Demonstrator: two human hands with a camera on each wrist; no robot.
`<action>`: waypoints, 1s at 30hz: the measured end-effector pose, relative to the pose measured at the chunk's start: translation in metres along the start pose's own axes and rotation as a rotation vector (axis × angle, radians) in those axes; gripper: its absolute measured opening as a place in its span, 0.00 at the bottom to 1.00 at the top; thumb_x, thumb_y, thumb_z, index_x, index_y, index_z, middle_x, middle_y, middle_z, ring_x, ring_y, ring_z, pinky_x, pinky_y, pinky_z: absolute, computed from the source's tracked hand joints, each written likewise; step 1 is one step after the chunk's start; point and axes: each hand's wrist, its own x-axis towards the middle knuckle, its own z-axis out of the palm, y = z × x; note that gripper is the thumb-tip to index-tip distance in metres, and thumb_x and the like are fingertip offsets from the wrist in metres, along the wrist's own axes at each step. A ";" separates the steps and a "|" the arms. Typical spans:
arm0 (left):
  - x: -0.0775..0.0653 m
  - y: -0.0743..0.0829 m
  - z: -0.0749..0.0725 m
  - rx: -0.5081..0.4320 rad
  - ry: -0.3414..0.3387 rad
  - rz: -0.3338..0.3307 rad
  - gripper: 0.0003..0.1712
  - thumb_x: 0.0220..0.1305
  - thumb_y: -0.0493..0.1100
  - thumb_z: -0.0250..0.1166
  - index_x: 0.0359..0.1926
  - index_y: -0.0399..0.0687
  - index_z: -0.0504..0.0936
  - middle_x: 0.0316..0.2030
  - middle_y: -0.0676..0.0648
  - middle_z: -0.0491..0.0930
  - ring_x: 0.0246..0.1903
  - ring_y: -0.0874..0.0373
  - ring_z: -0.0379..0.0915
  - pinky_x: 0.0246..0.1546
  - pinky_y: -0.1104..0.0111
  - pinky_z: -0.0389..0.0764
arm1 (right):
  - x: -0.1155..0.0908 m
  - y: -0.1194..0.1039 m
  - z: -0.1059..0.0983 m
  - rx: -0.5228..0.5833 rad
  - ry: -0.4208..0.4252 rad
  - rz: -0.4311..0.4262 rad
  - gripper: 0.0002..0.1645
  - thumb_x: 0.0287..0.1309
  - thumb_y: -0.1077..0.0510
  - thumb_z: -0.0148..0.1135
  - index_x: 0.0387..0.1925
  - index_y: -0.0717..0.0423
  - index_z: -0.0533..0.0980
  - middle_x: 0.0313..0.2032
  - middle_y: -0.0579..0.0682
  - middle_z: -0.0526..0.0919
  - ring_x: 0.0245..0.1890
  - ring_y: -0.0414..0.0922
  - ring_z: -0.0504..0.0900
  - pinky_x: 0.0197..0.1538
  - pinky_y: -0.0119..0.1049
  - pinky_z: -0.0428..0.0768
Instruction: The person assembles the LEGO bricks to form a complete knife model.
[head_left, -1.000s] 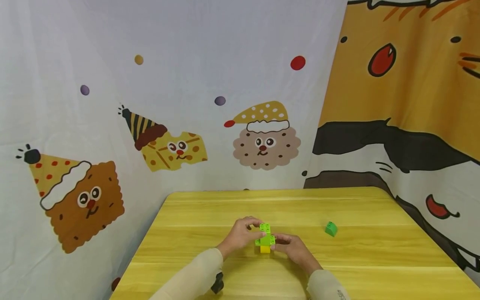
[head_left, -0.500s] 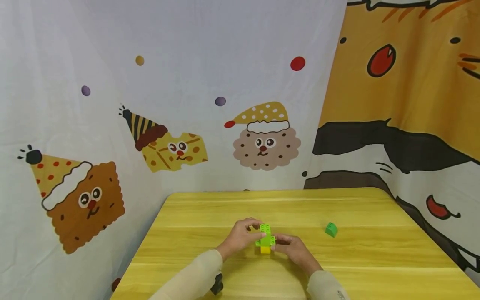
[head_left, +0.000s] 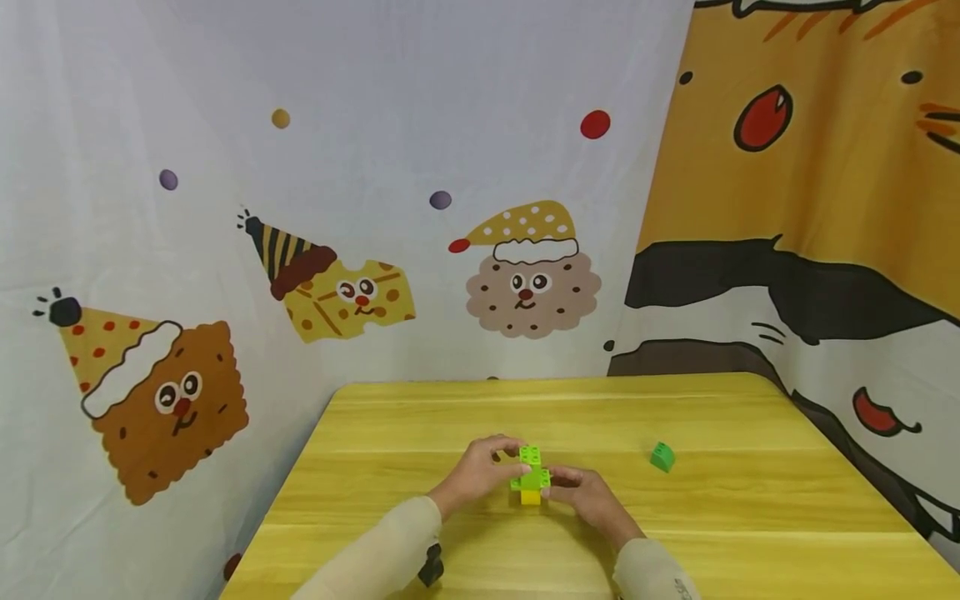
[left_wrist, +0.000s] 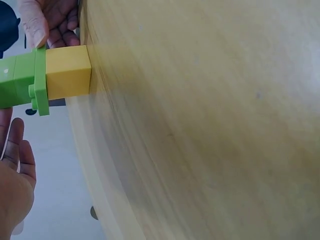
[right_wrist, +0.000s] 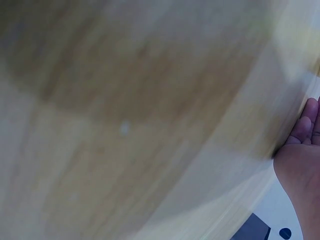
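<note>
A small stack of toy building bricks stands upright on the table between both hands. At its foot is a yellow brick (head_left: 530, 497), with a flat green plate (left_wrist: 41, 82) lying across it. Light green bricks (head_left: 531, 467) rise above the plate. From the left, my left hand (head_left: 480, 473) pinches the upper green bricks between thumb and fingers. My right hand (head_left: 591, 498) holds the plate's right end, thumb in front and fingers behind. Only part of the right hand shows in the right wrist view, without the stack.
A darker green sloped brick (head_left: 662, 457) lies apart on the wooden table (head_left: 405, 417), to the right of the stack. Beneath the left sleeve a black object (head_left: 431, 567) shows, its kind unclear. Behind the table hangs a printed cartoon cloth (head_left: 360, 100).
</note>
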 end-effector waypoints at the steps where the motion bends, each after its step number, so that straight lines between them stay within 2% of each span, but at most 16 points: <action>1: 0.000 0.000 0.000 0.007 -0.004 0.001 0.18 0.65 0.54 0.68 0.54 0.59 0.84 0.43 0.60 0.80 0.51 0.44 0.73 0.48 0.62 0.72 | 0.000 0.000 0.000 0.003 -0.003 0.000 0.30 0.56 0.48 0.73 0.57 0.58 0.80 0.52 0.56 0.83 0.54 0.54 0.79 0.57 0.56 0.74; 7: -0.001 -0.003 -0.002 0.017 -0.024 0.007 0.18 0.64 0.54 0.69 0.53 0.58 0.84 0.44 0.61 0.80 0.51 0.45 0.74 0.49 0.60 0.72 | 0.000 -0.003 0.000 0.006 0.002 0.002 0.28 0.56 0.50 0.73 0.56 0.58 0.81 0.51 0.56 0.83 0.53 0.53 0.79 0.57 0.56 0.74; 12: -0.002 -0.006 -0.005 0.006 -0.032 -0.007 0.19 0.62 0.55 0.70 0.53 0.59 0.84 0.45 0.61 0.80 0.52 0.47 0.74 0.51 0.56 0.71 | -0.001 -0.004 -0.001 -0.001 -0.009 0.004 0.31 0.56 0.50 0.73 0.59 0.59 0.79 0.52 0.56 0.83 0.53 0.54 0.79 0.56 0.56 0.74; 19: -0.004 -0.012 -0.010 0.010 -0.032 -0.034 0.25 0.62 0.55 0.71 0.57 0.53 0.82 0.48 0.56 0.81 0.54 0.47 0.73 0.53 0.54 0.72 | 0.000 -0.002 0.000 -0.004 0.003 0.003 0.28 0.56 0.51 0.73 0.56 0.59 0.80 0.50 0.55 0.84 0.52 0.53 0.79 0.56 0.55 0.75; 27: -0.007 -0.019 -0.011 0.035 -0.042 -0.080 0.28 0.62 0.56 0.71 0.59 0.51 0.81 0.50 0.54 0.81 0.53 0.54 0.73 0.52 0.58 0.73 | -0.002 -0.005 0.001 0.003 0.014 -0.005 0.27 0.55 0.54 0.74 0.55 0.61 0.80 0.49 0.56 0.84 0.50 0.53 0.80 0.56 0.54 0.75; 30: -0.008 -0.021 -0.011 0.036 -0.045 -0.092 0.28 0.61 0.56 0.71 0.59 0.49 0.81 0.50 0.51 0.82 0.52 0.53 0.73 0.49 0.60 0.74 | -0.004 -0.007 0.000 0.008 0.009 -0.003 0.27 0.56 0.55 0.73 0.56 0.62 0.80 0.49 0.57 0.84 0.50 0.53 0.80 0.56 0.55 0.75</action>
